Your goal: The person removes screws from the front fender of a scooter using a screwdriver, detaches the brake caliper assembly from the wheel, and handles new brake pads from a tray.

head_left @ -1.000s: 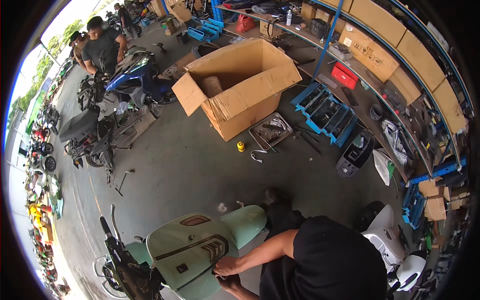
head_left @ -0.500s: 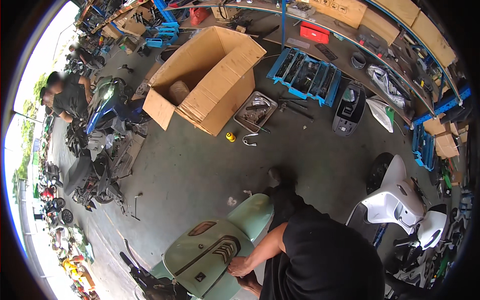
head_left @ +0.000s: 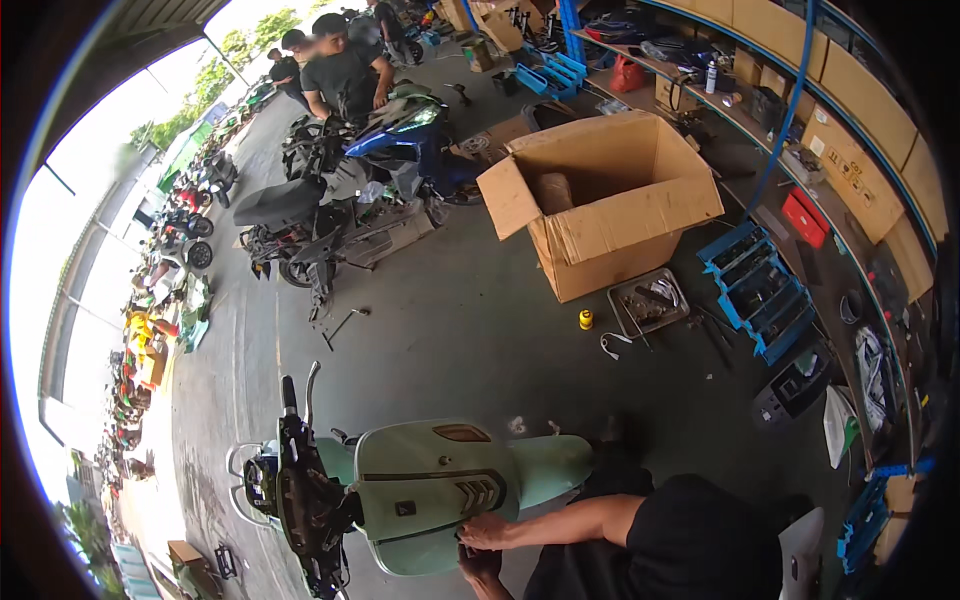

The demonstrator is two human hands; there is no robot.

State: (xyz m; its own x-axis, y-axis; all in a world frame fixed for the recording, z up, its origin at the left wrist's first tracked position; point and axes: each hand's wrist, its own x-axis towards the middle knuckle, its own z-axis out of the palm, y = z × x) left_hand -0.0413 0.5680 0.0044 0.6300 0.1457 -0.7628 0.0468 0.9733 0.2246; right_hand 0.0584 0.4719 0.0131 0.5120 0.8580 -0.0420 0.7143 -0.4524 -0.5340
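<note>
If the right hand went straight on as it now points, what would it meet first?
Most likely the pale green scooter panel, just ahead of the right hand; they may already touch, as depth is unclear.

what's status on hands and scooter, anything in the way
Right hand at green scooter; left hand just below it in view. Both grips unclear. Open cardboard box stands apart, not blocking.

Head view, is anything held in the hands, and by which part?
Cannot tell: the hands are at the green panel, their grip too small to see.
</note>
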